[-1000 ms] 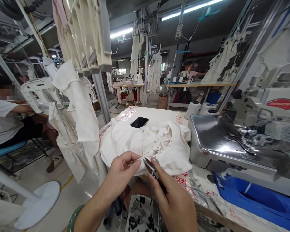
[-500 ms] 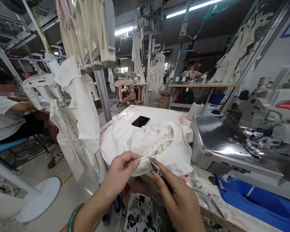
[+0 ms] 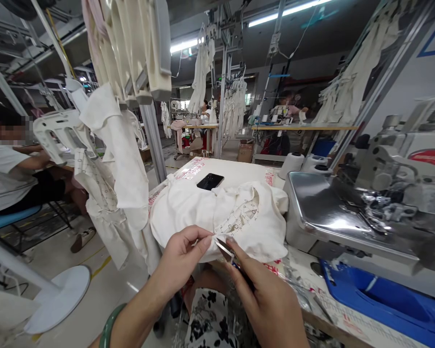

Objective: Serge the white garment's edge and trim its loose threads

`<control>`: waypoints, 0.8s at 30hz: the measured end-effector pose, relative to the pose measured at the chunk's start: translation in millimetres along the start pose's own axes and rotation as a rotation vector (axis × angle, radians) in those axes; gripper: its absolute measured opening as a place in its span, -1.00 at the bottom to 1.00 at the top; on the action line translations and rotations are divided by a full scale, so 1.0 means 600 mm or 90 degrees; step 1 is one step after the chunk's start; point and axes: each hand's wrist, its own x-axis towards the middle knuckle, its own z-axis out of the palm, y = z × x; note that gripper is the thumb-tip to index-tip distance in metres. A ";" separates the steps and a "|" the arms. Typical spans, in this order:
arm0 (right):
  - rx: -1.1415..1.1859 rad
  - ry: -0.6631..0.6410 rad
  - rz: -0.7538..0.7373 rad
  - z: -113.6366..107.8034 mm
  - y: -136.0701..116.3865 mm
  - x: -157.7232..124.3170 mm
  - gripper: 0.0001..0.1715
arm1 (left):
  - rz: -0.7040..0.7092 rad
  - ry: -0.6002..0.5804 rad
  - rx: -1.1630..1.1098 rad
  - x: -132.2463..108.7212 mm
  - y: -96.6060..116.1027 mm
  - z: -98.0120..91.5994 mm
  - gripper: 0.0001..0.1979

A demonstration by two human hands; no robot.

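Observation:
A white garment (image 3: 188, 208) with a small brown print inside its opening lies bunched on the near part of the table. My left hand (image 3: 183, 258) pinches the garment's near edge between thumb and fingers. In my right hand (image 3: 264, 290) is a pair of thread snips (image 3: 226, 249), its metal blades pointing up and left at the pinched cloth, close to my left fingertips. The handle is mostly hidden inside my right fingers.
Behind the garment a black phone (image 3: 210, 181) lies on the table (image 3: 239, 166). To the right stand a sewing machine (image 3: 348, 208), white thread cones (image 3: 291, 165) and a blue tray (image 3: 387, 299). Garments on hangers (image 3: 112, 140) hang at left. A seated person (image 3: 10, 169) is farther left.
The snips have turned and shifted slightly left, so their blades show more clearly against the cloth near my left fingertips. My left hand keeps its pinch almost in place.

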 end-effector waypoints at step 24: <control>0.147 0.061 0.224 -0.001 0.023 0.012 -0.77 | 0.230 0.058 0.150 -0.018 -0.030 -0.023 -0.85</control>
